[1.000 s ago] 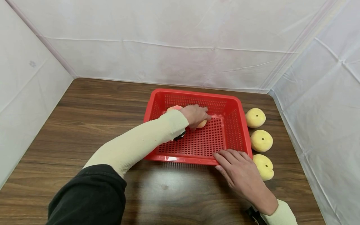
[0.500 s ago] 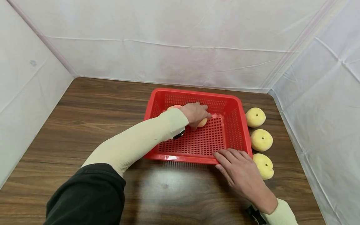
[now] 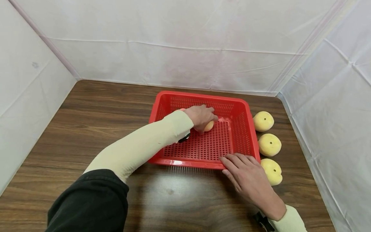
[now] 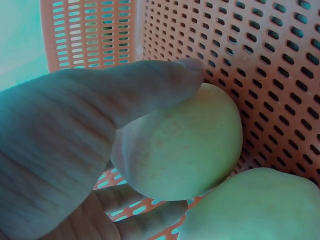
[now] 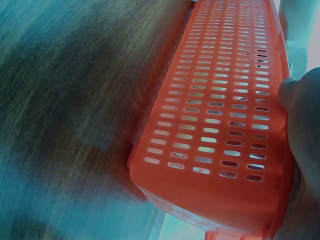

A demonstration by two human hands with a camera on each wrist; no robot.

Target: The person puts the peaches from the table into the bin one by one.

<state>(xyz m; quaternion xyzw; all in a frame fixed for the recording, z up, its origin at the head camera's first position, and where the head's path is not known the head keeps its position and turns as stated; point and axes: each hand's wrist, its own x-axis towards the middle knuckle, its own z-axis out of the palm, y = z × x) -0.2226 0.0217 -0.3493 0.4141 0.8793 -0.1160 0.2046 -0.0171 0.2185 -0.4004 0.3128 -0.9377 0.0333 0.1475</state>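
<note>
Fingers of left hand point(image 3: 201, 118) grip peach point(image 4: 182, 145); right hand point(image 3: 246, 178) rests flat against basket point(image 3: 244, 135).

A makeshift recording booth: white sheeting point(image 3: 185, 48) (creased, taped at seams) walls in a wooden table point(image 3: 95, 122).

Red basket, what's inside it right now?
The left hand grips one peach inside the red basket; a second peach lies beside it. The arm covers part of the floor.

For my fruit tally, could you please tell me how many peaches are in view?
5: three peaches right of the red basket, two inside, one gripped by the left hand, one beside it.
</note>
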